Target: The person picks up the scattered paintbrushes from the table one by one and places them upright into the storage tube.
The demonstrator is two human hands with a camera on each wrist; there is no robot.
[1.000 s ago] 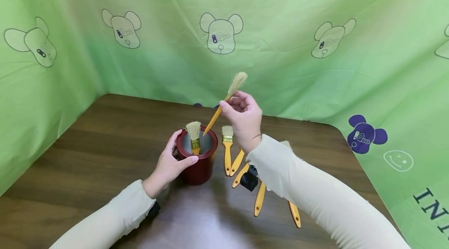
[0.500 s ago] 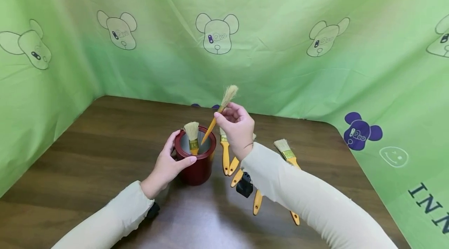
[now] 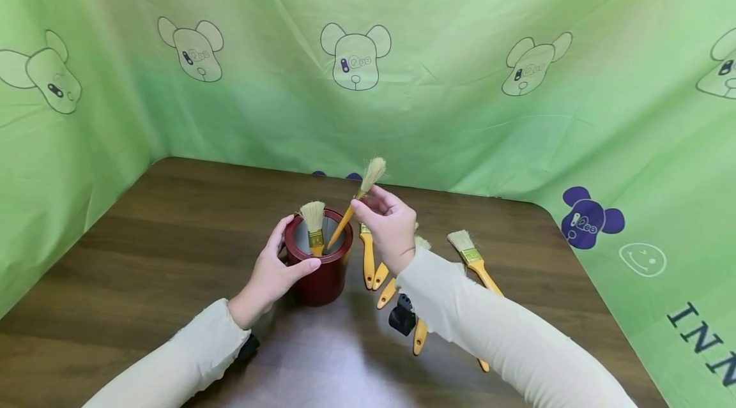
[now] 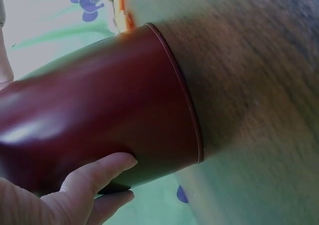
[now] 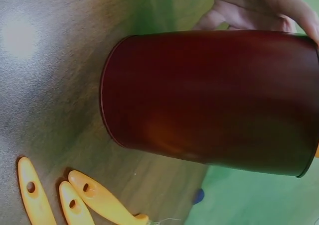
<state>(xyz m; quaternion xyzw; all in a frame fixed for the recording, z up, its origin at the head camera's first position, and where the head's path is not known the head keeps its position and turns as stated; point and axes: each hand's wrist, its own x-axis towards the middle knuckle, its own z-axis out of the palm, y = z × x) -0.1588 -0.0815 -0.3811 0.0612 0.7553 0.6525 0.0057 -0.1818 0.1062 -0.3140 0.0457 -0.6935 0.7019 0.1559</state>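
A dark red round container point(image 3: 318, 283) stands upright on the table, its open top facing up. My left hand point(image 3: 273, 274) grips it from the left, thumb over the near rim; in the left wrist view its fingers point(image 4: 102, 172) lie against the wall. One paintbrush point(image 3: 313, 216) leans inside the container, bristles up. My right hand point(image 3: 391, 219) pinches a second paintbrush point(image 3: 341, 229) just below the bristles. This brush is tilted, with the end of its yellow handle down inside the container's mouth. The container's bottom inside is hidden.
Several more yellow-handled paintbrushes lie to the right of the container, including one close by point(image 3: 368, 261) and one farther right point(image 3: 479, 263); my right forearm hides parts of some. A green printed cloth point(image 3: 448, 133) hangs behind the wooden table point(image 3: 190, 223).
My right hand has moved down and slightly left, lowering the paintbrush's handle end deeper into the container. My left hand keeps its grip on the container.
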